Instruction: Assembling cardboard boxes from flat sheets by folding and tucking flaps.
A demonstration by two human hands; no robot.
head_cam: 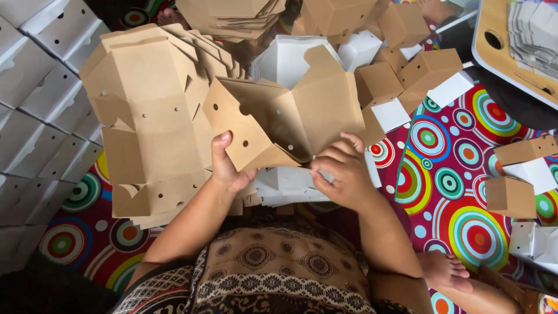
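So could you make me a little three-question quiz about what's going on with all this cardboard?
1. True or false: both hands hold the same part-folded brown box blank.
2. Which lies to the left of the left hand? A) a fanned stack of flat brown blanks B) a metal bucket C) a pile of books
3. Fill in: the folded small boxes up right rest on a mat patterned with coloured ____.

Key:
1. True: the left hand grips its left flap, and the right hand pinches its lower edge with the fingers.
2. A
3. circles
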